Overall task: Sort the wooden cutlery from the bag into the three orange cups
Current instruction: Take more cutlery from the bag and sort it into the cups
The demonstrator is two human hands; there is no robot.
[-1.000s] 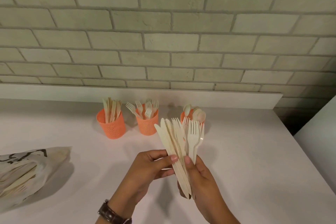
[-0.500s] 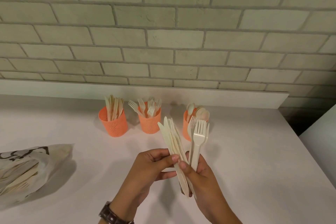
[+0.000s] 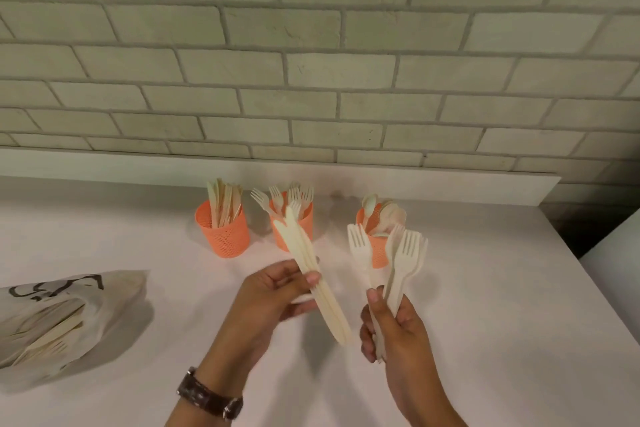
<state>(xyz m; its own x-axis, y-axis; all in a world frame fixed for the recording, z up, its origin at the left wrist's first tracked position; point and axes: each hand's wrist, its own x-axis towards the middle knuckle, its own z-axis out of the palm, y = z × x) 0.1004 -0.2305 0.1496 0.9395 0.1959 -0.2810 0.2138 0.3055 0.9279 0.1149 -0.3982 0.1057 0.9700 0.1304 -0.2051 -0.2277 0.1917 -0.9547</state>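
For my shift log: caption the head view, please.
Sorting cutlery: left hand holds knives, right hand forks, before three orange cups.

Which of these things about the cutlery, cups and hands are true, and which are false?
1. The left hand holds knives. True.
2. The right hand holds spoons. False: it holds forks.
3. The bag lies left of the cups. True.
4. The right cup is empty. False: spoons stand in it.
5. The watch is on the right wrist. False: it is on the left wrist.
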